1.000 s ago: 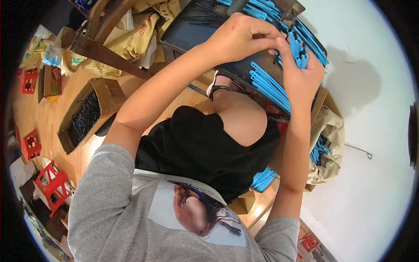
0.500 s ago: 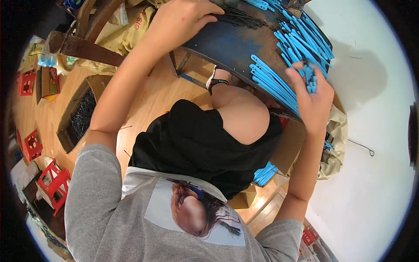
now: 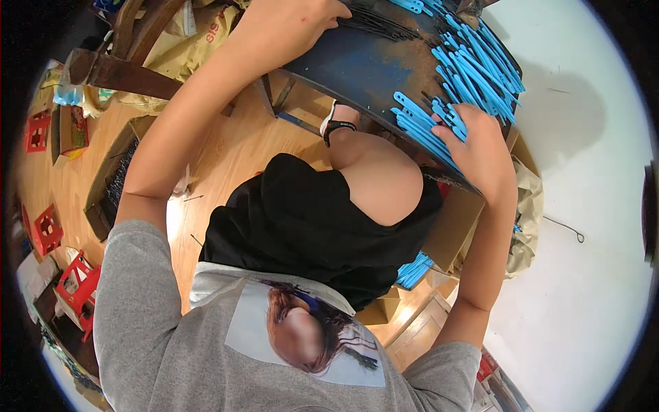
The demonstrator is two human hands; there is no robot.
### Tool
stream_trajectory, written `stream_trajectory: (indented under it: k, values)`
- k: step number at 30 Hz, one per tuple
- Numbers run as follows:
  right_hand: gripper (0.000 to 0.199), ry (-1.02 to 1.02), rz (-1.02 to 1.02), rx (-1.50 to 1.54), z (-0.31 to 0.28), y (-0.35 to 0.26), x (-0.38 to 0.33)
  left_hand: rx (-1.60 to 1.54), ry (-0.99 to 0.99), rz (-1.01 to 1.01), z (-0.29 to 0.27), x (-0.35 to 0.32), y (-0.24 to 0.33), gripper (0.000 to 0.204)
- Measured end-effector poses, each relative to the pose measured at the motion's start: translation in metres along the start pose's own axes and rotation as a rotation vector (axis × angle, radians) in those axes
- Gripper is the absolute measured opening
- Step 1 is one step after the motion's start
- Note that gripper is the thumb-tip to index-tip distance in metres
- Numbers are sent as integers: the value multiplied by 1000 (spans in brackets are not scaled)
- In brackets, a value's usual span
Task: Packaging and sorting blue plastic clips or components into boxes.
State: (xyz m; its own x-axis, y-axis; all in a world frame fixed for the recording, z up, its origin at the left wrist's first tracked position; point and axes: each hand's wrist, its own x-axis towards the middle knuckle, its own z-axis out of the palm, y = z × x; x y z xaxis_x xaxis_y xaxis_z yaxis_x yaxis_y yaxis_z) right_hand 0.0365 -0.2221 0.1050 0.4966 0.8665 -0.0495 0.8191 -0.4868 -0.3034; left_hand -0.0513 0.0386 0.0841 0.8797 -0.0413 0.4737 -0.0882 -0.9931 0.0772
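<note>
My left hand (image 3: pixel 298 27) reaches to the far edge of the view, partly cut off by it. Its fingertips pinch at the near end of a bundle of thin black rods (image 3: pixel 381 26) on the dark worktable (image 3: pixel 343 65). My right hand (image 3: pixel 478 143) is closed around several flat light-blue strips with holed ends (image 3: pixel 449 118). Dark bits show among those strips. Just left of this hand, more blue strips (image 3: pixel 412 113) lie along the table's near edge. Beyond it is a larger pile of blue strips (image 3: pixel 477 65), mixed with black pieces.
A wooden frame (image 3: pixel 130 75) and yellow sacks (image 3: pixel 182 51) stand at the far left. On the floor are a cardboard box of dark rods (image 3: pixel 113 178) and red stools (image 3: pixel 79 285). Below my right arm, a box holds blue strips (image 3: pixel 414 270). A white wall (image 3: pixel 576 172) rises at right.
My left hand has moved slightly forward, its fingers closing at the black rods. My right hand has come down and left with its blue strips, now beside the strips at the table edge.
</note>
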Motion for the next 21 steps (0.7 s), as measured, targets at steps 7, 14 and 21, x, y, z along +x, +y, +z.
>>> stream_trajectory:
  k: [7, 14, 21]
  values:
    - [24, -24, 56, 23, -2, -4, 0, -104, 129, -166, -6, -8, 17, 13]
    - [25, 130, -25, 125, -6, -8, -1, -858, 72, -404, 13, -29, 67, 13]
    - [34, 31, -8, 570, -10, -19, 3, -1084, -45, -182, 30, -29, 65, 19]
